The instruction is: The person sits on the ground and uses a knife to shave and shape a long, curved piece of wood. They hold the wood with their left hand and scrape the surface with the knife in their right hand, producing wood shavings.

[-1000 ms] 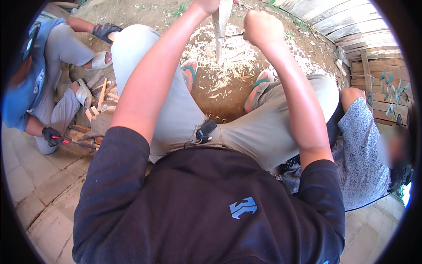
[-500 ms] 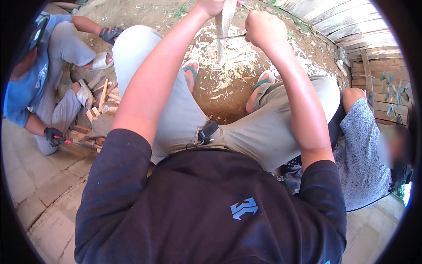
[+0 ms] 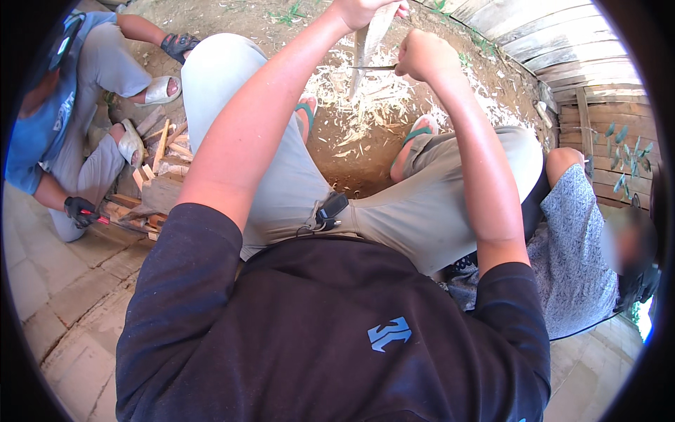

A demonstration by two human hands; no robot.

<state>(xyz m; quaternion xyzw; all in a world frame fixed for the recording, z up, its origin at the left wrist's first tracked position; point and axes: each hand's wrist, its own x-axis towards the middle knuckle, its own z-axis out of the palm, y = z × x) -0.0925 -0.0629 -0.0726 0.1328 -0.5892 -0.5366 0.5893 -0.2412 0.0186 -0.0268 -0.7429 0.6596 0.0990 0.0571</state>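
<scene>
The relation that counts is the knife's blade set crosswise to the wood. The left hand (image 3: 367,11), at the upper edge of the view, is a narrow grip wrapped around a pale piece of wood (image 3: 370,46); part of this hold is cut off by the frame. The wood lies below that grip, its long axis running back toward the person and slightly left, tapering to a free end.

The right hand (image 3: 429,56) is a fist, its grip folded over the handle of a knife (image 3: 377,68). From it the thin blade points left, across the wood's lower part; I cannot tell whether the edge touches. The left grip holds the wood directly, and the right grip is just beside it on the right.

Below both grips lie pale shavings (image 3: 380,95) on the soil, with one sandal (image 3: 307,111) to the lower left and another sandal (image 3: 420,131) below the right grip. Open room lies between the knees. The plank wall (image 3: 576,60) stands well to the right of the right grip; a co-worker's gloved hand (image 3: 180,48) is well left of the left one.
</scene>
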